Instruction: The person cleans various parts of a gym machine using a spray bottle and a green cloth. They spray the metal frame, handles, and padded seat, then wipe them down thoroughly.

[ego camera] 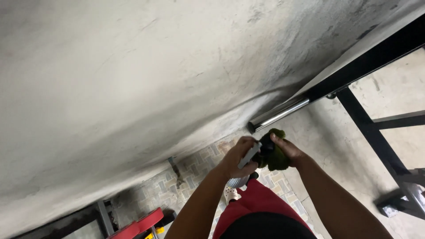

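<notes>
Left hand (pixel 239 157) grips a short grey metal bar (pixel 249 155); right hand (pixel 288 150) clutches a dark green cloth (pixel 275 155) against it, just below a chrome barbell sleeve (pixel 279 114).

Bare forearms; red shorts (pixel 261 201); black top (pixel 265 228); pale perforated clog (pixel 230 192)

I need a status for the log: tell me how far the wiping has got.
Done: nothing clearly finished; the chrome bar shines, but whether it was wiped cannot be told. In hand: left hand grips a grey piece, right hand presses a green cloth on it. Left: the black frame is untouched.
</notes>
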